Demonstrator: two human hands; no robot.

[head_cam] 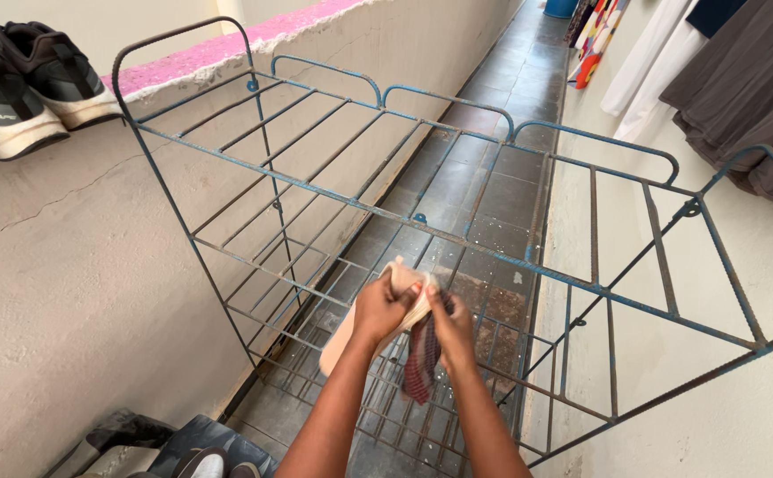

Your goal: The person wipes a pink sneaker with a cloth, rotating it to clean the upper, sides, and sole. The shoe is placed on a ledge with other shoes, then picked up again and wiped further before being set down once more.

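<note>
My left hand (379, 312) grips a beige sandal (351, 332) by its upper end, sole tilted down to the left. My right hand (451, 326) is closed on a dark red checked cloth (420, 365) and presses it against the sandal. The cloth hangs down below my right hand. Both hands are held over the lower shelves of a blue, rusty metal rack (457, 239) that stands in a narrow tiled passage.
A pair of black sneakers with white soles (23, 84) sits on the pink-topped wall ledge at the left. More shoes (183, 447) lie on the floor at the bottom left. Clothes (741, 80) hang along the right wall. Dark floor tiles (502, 97) run ahead.
</note>
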